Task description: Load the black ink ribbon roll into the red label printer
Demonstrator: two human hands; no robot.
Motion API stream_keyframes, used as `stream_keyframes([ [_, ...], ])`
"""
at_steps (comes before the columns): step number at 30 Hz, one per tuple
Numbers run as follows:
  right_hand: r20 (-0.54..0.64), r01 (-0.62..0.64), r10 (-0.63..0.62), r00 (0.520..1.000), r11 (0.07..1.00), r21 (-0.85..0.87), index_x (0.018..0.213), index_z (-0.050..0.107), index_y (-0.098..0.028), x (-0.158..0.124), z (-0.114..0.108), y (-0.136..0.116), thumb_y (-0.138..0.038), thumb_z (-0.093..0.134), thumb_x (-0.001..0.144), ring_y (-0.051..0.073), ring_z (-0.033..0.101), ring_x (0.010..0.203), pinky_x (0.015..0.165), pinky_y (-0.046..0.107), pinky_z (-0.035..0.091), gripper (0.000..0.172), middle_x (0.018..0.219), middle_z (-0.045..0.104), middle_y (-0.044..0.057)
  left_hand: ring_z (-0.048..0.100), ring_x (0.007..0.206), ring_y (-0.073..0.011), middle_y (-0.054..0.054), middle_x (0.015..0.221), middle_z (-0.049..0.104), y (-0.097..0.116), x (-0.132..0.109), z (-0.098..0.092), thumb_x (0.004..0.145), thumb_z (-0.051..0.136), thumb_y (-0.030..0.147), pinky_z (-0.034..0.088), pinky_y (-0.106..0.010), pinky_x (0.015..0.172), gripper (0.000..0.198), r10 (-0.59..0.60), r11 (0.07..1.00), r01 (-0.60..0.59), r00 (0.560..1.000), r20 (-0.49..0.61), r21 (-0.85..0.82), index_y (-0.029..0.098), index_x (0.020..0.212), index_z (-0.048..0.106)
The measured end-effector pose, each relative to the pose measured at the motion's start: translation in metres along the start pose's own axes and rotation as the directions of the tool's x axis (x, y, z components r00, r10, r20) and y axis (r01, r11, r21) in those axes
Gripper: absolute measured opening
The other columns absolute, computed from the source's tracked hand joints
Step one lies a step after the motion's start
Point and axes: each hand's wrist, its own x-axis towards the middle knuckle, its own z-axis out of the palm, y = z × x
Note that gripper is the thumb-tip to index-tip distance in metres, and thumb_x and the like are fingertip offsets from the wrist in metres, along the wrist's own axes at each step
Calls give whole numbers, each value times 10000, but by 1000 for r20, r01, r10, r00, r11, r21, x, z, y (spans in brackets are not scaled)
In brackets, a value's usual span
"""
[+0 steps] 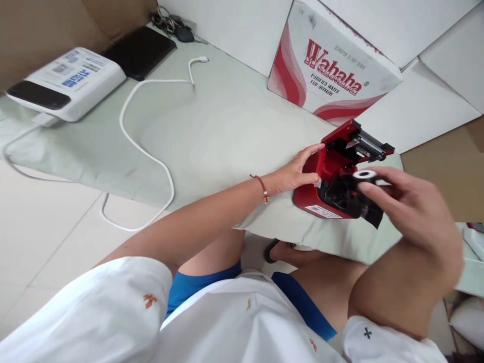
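A red printer-like box [310, 197] stands on the pale green cloth with its lid raised, showing a dark roller [372, 146] under the lid. My left hand [293, 173] grips the box's left side, thumb on the near rim and fingers at the lid's hinge side. Between the thumb and fingers of my right hand [416, 201] is a small black roll [363, 177] with a white core, held just above the open box. Crumpled black film [342, 194] lies in the opening, and a black strip [372, 214] hangs over the box's right edge.
The pale green cloth [212, 136] covers the work surface. A white cable [132, 138] curls across its left part, near a white device [91, 75], a black phone-like slab [139, 50] and keys [176, 25]. A Wahaha carton [321, 106] stands behind the box.
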Motion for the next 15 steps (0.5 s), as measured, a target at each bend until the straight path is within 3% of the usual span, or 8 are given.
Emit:
stream_keyframes([
  [3,-72,-151,151,986,989,2,1201,818,-346,-32,-31,39,-780,710,855,283,722,779,662,410,560,566,944,805,46,317,1700,-407,-123,1831,308,4,-1,3,830,794,428,282,-608,1418,951,-18,1000,18,1000,-21,-19,296,1673,374],
  [6,-17,-348,356,934,901,-258,1108,800,-365,-39,-43,92,-825,601,870,327,610,579,536,463,474,555,612,633,40,374,1652,-412,-130,1790,366,5,-1,4,815,781,409,321,-629,1392,950,-36,999,35,999,-19,-21,295,1662,367],
  [10,-17,-385,411,912,838,-388,815,735,-294,-22,-15,150,-516,627,865,384,688,713,672,533,543,252,750,737,139,441,1596,-391,-143,1741,416,5,0,2,807,773,396,353,-607,1374,974,-50,999,50,999,3,-2,291,1673,339],
  [13,34,-370,417,908,838,-401,827,762,-236,-9,20,171,-401,659,827,391,729,820,734,504,553,194,866,776,183,365,1661,-393,-132,1787,366,5,0,-1,812,781,406,310,-594,1399,958,-35,999,35,999,-8,29,296,1662,354],
  [15,17,-372,414,910,835,-406,932,808,-193,-5,36,174,-393,669,820,397,737,856,755,502,555,267,934,786,216,351,1676,-396,-129,1795,367,4,-1,-2,819,784,418,310,-588,1403,952,-27,999,27,1000,0,38,291,1661,359],
])
